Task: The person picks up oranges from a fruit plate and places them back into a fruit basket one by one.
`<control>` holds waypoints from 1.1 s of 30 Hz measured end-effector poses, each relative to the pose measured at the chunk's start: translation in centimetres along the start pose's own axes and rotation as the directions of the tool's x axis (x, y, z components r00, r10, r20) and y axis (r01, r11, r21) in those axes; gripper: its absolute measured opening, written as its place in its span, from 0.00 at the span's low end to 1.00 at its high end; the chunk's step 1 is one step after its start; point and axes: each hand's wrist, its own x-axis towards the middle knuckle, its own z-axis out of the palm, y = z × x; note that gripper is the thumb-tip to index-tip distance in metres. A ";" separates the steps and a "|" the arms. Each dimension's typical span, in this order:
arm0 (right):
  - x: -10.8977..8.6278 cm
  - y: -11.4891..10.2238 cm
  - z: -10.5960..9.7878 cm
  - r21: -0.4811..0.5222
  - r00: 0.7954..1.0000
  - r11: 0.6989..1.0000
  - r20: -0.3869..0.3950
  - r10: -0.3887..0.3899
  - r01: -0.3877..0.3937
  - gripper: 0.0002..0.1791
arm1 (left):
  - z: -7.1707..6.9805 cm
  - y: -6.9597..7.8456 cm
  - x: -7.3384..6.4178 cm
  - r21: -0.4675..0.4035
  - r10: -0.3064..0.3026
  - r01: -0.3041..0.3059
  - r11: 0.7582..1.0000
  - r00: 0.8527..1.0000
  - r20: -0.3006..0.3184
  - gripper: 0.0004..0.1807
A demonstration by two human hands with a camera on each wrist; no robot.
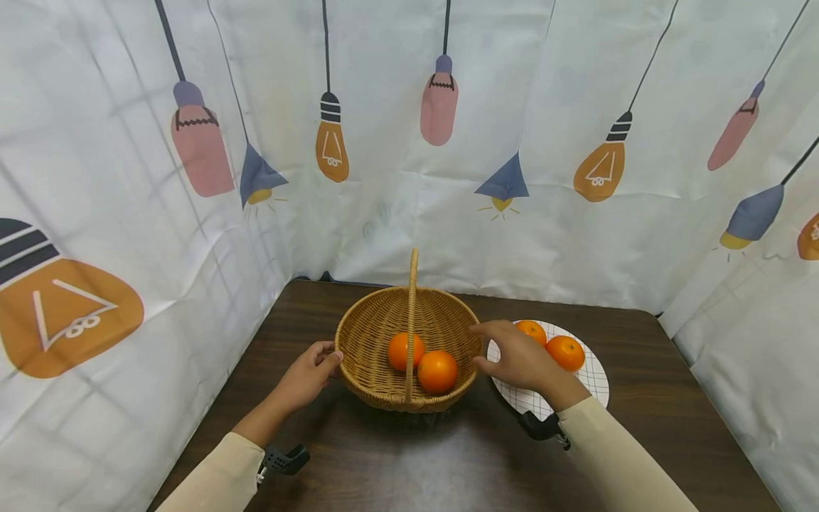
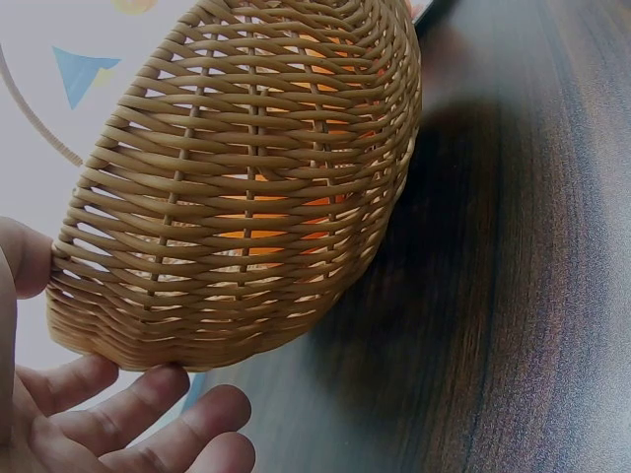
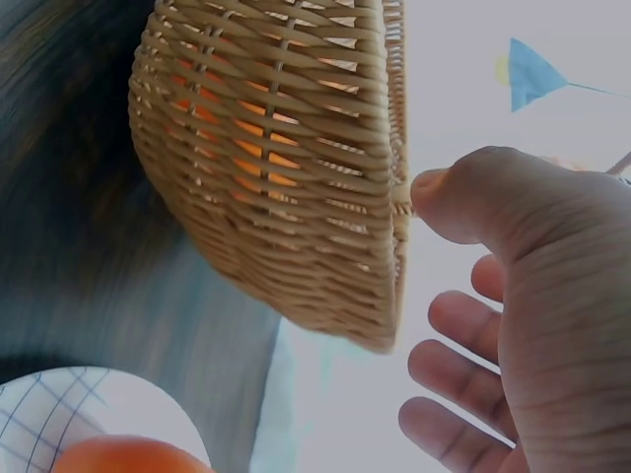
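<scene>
A wicker basket (image 1: 371,320) with a tall arched handle (image 1: 412,284) stands in the middle of the dark table, two oranges (image 1: 438,371) inside. At its left rim is my left hand (image 1: 306,377); the thumb (image 2: 28,258) lies at the rim and the fingers (image 2: 163,389) against the woven side. On the opposite side, my right hand (image 1: 518,355) has its thumb (image 3: 444,202) at the rim, with the other fingers (image 3: 458,370) loosely bent and apart from the weave in the right wrist view. Both hands are at about the same height.
A white checked plate (image 1: 595,377) with two more oranges (image 1: 566,353) sits right of the basket, partly hidden under my right hand and forearm. Dark wood table (image 1: 409,469) spreads toward me. A white curtain (image 1: 397,206) printed with lamps hangs behind and at both sides.
</scene>
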 end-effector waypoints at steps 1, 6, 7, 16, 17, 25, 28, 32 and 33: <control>-0.1 0.1 0.0 -0.003 1.000 1.000 -0.004 0.000 0.000 0.31 | 0.0 0.0 0.0 0.000 0.000 0.000 1.000 1.000 0.000 0.29; -0.4 0.5 -0.2 -0.012 1.000 1.000 -0.020 0.011 -0.011 0.32 | -0.1 0.0 0.0 0.000 -0.001 0.001 1.000 1.000 0.000 0.29; -0.4 0.6 -0.2 -0.010 1.000 1.000 -0.022 0.018 -0.018 0.32 | -0.1 0.0 0.0 0.001 -0.002 0.002 1.000 1.000 0.000 0.29; -1.3 2.0 -0.6 -0.002 0.997 0.997 -0.013 0.073 -0.073 0.35 | 0.0 0.0 0.0 0.005 -0.010 0.010 1.000 1.000 0.001 0.29; -1.4 2.2 -0.6 -0.003 0.997 0.997 -0.017 0.073 -0.073 0.36 | 0.0 0.0 0.0 0.005 -0.010 0.010 1.000 1.000 0.001 0.29; -2.4 3.3 -1.0 0.016 0.995 0.996 -0.040 0.092 -0.092 0.36 | 0.1 0.2 0.0 0.006 -0.003 0.003 1.000 1.000 -0.001 0.28; -2.7 3.6 -1.1 -0.007 0.996 0.997 -0.046 0.080 -0.081 0.35 | 0.0 0.2 -0.1 0.010 0.001 -0.001 1.000 1.000 0.002 0.29; -3.1 4.0 -1.3 -0.029 0.996 0.996 -0.052 0.078 -0.080 0.33 | 0.0 0.3 -0.2 0.013 0.007 -0.007 1.000 1.000 0.006 0.29; -3.2 4.1 -1.4 -0.029 0.996 0.996 -0.051 0.079 -0.080 0.33 | 0.0 0.3 -0.3 0.018 0.015 -0.015 1.000 1.000 0.007 0.29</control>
